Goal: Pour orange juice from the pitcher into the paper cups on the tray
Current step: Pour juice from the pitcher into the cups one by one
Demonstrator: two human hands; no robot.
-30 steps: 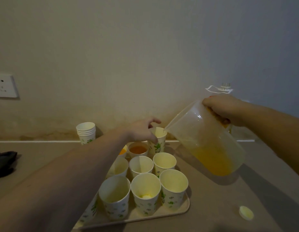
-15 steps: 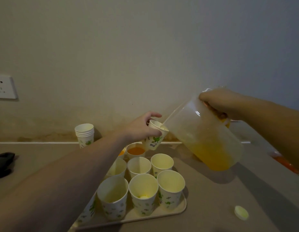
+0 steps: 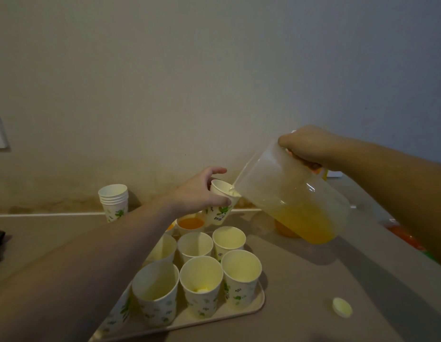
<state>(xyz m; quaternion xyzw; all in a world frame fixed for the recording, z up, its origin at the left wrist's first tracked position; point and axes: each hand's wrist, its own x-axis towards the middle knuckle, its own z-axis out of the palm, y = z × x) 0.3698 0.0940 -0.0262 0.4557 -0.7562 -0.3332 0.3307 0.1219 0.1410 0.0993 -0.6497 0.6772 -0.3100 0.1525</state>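
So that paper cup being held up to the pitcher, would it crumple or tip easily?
Probably it squashes easily: the paper cup looks thin-walled, and the left hand wraps it with curled fingers. It likely weighs little, with juice only just arriving from the pitcher. Set down, it may tip readily, being tall with a narrow base.

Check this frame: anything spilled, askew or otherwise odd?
No spill visible. One oddity: the cup being filled is not on the tray; the left hand holds it lifted and tilted toward the pitcher, which the right hand tips. A loose cap lies on the counter beside the tray.
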